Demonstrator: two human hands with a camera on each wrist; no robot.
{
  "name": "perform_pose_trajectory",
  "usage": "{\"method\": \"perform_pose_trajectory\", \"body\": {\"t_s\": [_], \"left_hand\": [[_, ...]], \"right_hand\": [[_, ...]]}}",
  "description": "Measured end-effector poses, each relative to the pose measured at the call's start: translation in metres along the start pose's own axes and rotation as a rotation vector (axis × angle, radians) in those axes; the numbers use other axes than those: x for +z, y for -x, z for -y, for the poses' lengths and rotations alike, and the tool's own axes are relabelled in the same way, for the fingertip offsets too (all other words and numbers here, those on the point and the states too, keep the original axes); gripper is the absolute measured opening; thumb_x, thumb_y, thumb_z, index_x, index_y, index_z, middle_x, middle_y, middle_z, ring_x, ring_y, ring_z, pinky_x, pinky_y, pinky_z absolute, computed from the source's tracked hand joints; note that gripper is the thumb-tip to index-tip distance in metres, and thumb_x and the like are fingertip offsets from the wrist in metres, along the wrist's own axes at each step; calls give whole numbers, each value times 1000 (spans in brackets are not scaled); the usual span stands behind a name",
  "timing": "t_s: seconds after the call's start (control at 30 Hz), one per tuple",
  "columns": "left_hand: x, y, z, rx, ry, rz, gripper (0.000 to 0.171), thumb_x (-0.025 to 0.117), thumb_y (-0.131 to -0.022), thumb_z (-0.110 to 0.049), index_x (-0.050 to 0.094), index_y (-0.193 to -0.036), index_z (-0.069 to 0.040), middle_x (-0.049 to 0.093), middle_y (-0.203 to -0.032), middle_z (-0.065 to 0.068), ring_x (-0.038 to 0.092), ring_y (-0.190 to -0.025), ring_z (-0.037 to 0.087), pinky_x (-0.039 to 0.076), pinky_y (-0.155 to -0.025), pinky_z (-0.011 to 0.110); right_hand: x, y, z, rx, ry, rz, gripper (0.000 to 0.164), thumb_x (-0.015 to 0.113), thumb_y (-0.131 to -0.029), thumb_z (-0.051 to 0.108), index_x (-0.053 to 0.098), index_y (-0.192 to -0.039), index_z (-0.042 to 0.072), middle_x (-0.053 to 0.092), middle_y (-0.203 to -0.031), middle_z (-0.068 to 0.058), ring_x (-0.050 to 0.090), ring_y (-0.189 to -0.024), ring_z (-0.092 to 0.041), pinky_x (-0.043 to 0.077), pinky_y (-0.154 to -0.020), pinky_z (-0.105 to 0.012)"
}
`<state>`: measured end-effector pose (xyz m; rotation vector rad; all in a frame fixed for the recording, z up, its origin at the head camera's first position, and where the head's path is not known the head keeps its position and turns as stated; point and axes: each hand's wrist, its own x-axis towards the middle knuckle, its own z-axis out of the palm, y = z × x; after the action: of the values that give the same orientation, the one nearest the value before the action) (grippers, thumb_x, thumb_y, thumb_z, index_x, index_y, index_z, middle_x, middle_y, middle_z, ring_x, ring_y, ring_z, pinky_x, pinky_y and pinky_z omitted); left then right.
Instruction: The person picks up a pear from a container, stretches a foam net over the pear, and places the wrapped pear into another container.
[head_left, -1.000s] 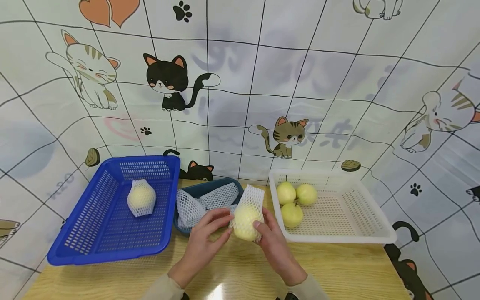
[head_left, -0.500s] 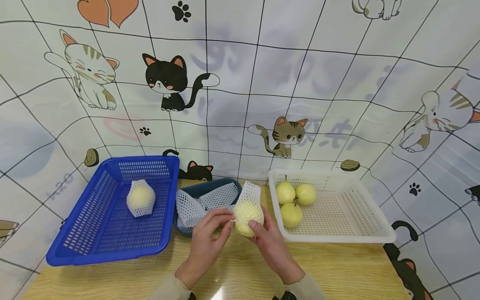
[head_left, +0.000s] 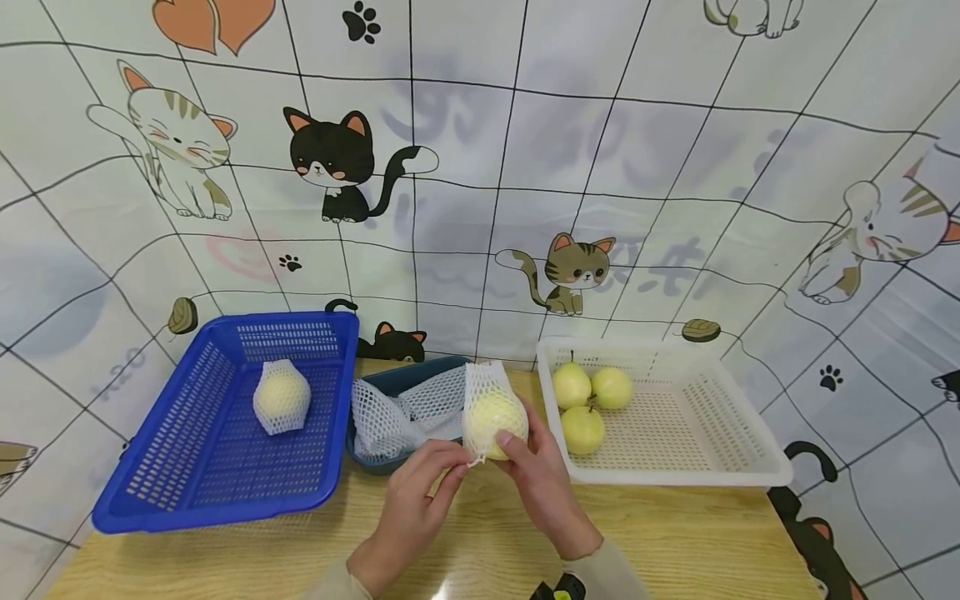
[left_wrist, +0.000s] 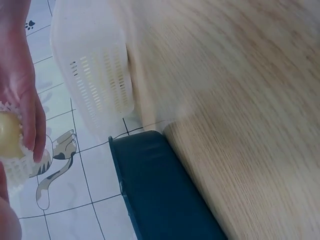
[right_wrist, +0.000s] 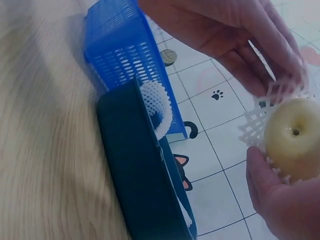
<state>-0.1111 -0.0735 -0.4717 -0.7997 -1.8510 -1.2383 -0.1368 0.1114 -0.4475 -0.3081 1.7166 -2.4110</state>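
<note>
A pale yellow pear (head_left: 501,412) sits inside a white foam net sleeve (head_left: 483,377), whose loose end stands up beyond the fruit. My right hand (head_left: 551,492) grips the netted pear, its thumb across the near side. At the sleeve's lower left edge, my left hand (head_left: 420,500) pinches the netting between thumb and forefinger, pulling it out from the fruit. From the right wrist, the bare end of the pear (right_wrist: 285,125) shows through the sleeve's open mouth. The left wrist view catches only part of the netted pear (left_wrist: 9,134), at its left edge.
A dark teal bin (head_left: 390,381) of foam net sleeves (head_left: 382,421) stands behind my hands. On the left, a blue basket (head_left: 225,510) contains one netted pear (head_left: 282,398). A white basket (head_left: 682,478) on the right contains three bare pears (head_left: 582,430). All rest on a wooden table (head_left: 675,542).
The netted pear has tilted and risen slightly, its loose sleeve end swinging left. My left hand has gone from touching the fruit's side to pinching the sleeve edge, lower down.
</note>
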Motion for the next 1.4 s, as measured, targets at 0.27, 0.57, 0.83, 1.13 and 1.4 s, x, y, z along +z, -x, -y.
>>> {"method": "perform_pose_trajectory", "body": {"t_s": [0.27, 0.57, 0.83, 1.13, 1.4], "left_hand": [[-1, -1, 1, -258, 199, 50, 20, 60, -99, 6, 65, -114, -7, 71, -105, 6, 70, -94, 15, 57, -84, 25], [-1, -19, -3, -897, 634, 14, 39, 58, -107, -11, 40, -138, 3, 52, -121, 24, 72, -83, 21, 62, -78, 37], [-5, -20, 4, -1043, 675, 207, 61, 51, -110, -30, 31, -156, 4, 67, -121, 25, 73, -94, 23, 60, -86, 40], [-9, -13, 16, -1162, 822, 243, 56, 50, -110, -36, 39, -148, 4, 71, -112, 11, 71, -98, 21, 58, -89, 37], [-11, -10, 19, -1248, 971, 144, 53, 47, -109, -38, 36, -143, 1, 70, -103, 6, 68, -95, 18, 57, -87, 33]], "right_hand": [[-3, 1, 2, -8, 107, -17, 75, 59, -101, 15, 20, -165, 13, 38, -152, -26, 55, -126, -23, 54, -97, -35], [-10, 2, 4, -14, 236, 12, 77, 65, -98, 17, 25, -164, 19, 39, -155, -18, 51, -130, -29, 53, -96, -31], [-7, 3, 2, -35, 482, 41, 91, 73, -95, 23, 16, -167, 19, 24, -166, -17, 47, -136, -35, 52, -97, -37], [-8, 8, 2, -115, 633, 136, 84, 71, -98, 23, 22, -165, 13, 31, -163, -15, 47, -135, -31, 49, -103, -36], [-18, 8, 5, -299, 649, 191, 62, 66, -100, 8, 43, -158, 16, 44, -155, -16, 61, -124, -34, 52, -103, -36]]}}
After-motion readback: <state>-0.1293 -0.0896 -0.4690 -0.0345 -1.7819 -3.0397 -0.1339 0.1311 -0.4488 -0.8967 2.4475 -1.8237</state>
